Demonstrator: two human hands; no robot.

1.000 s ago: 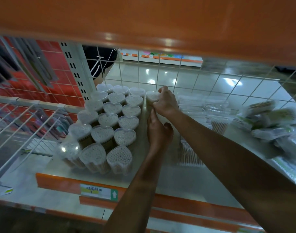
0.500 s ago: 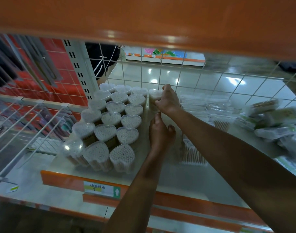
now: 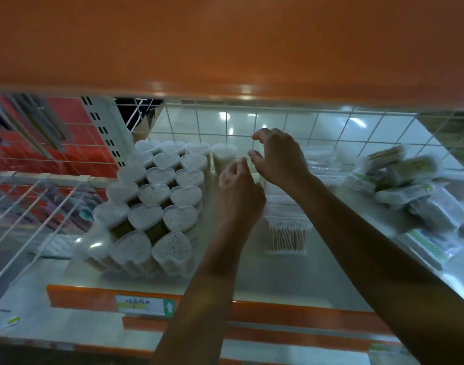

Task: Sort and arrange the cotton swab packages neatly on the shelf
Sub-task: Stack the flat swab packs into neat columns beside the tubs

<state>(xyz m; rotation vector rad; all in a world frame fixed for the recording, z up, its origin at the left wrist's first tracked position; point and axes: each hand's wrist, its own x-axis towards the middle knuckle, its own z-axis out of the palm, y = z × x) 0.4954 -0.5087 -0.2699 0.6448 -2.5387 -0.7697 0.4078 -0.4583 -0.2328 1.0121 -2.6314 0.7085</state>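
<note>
White shelf board (image 3: 252, 283) holding, left of the left grip (image 3: 238, 196), an upright block of clear heart-shaped plastic tubs (image 3: 157, 196) full of white-tipped cotton swabs. Far right of the right grip (image 3: 279, 156), a heap of green-labelled swab bags (image 3: 410, 185). Between, a flat clear pack of wooden-stick swabs (image 3: 286, 233). Right grip spread, empty, no longer clasping the lone back-row heart tub (image 3: 223, 154) as before; just right of it. Left grip loosely curled, empty, just beside that tub.

Left forearm (image 3: 199, 285) enters from 6 o'clock, reaches toward 12. Left hand (image 3: 238, 196) back up, fingers loosely bent, grips nothing. Right forearm (image 3: 370, 246) enters from 4 o'clock. Right hand (image 3: 281, 159) at 1 o'clock of left hand, fingers loosely clawed, thumb apart, empty.
</note>
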